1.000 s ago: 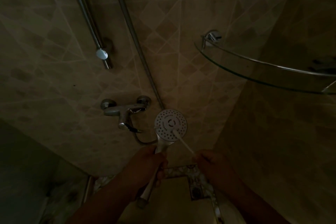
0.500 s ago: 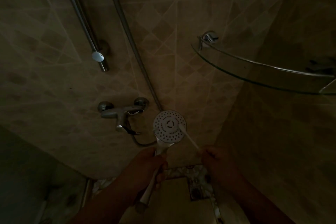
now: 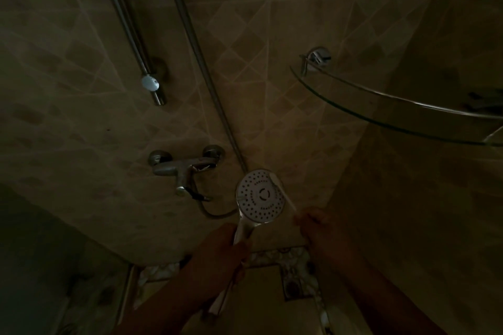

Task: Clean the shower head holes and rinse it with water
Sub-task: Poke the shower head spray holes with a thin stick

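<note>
A round white shower head [image 3: 260, 196] with many small holes faces me, low in the middle of the dim shower. My left hand [image 3: 220, 250] grips its chrome handle from below. My right hand [image 3: 321, 228] pinches a thin white swab stick [image 3: 284, 194], whose tip touches the upper right rim of the shower head face. The hose [image 3: 215, 213] loops from the handle back to the mixer tap [image 3: 185, 168].
A chrome mixer tap sits on the tiled wall left of the shower head. A slide rail [image 3: 133, 35] and a pipe [image 3: 196, 46] run up the wall. A curved glass corner shelf [image 3: 386, 111] juts out at upper right. A floor drain [image 3: 292, 287] lies below.
The swab tip has moved from the centre of the shower head face up to its upper right rim. My right hand shifted right and up a little.
</note>
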